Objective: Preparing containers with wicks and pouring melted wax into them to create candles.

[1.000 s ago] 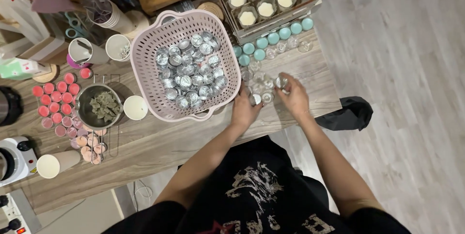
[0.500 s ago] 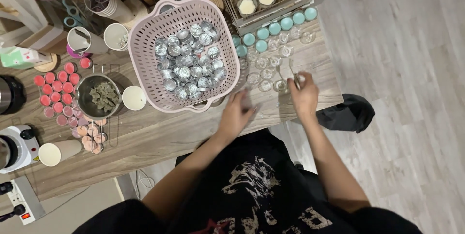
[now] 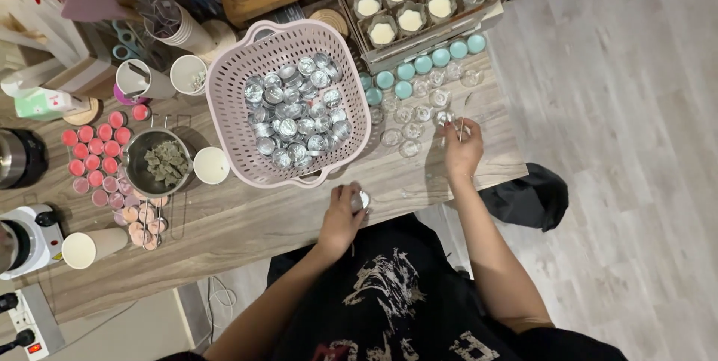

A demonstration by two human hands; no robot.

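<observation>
**Risk Notes: Small Cups Near the Table Edge**

Notably, the left hand (image 3: 342, 215) sat lowest in the frame, at the near edge of the wooden table (image 3: 224, 219), fingers curled around a small metal cup (image 3: 360, 199). Held over that edge, the cup could have slipped and dropped off the table.

Further up and to the right, the right hand (image 3: 464, 152) pinched a thin wick (image 3: 460, 123) just beside the clear glass cups (image 3: 411, 118). These stood closely grouped; a sideways brush of the hand could have tipped several at once.

Above centre, the pink basket (image 3: 224, 84) held many metal cups, and a reach across it could have snagged its rim. Teal candles (image 3: 419, 66) lay beyond the glasses. At the upper edge, a cardboard tray (image 3: 419, 39) carried filled white candles.
</observation>
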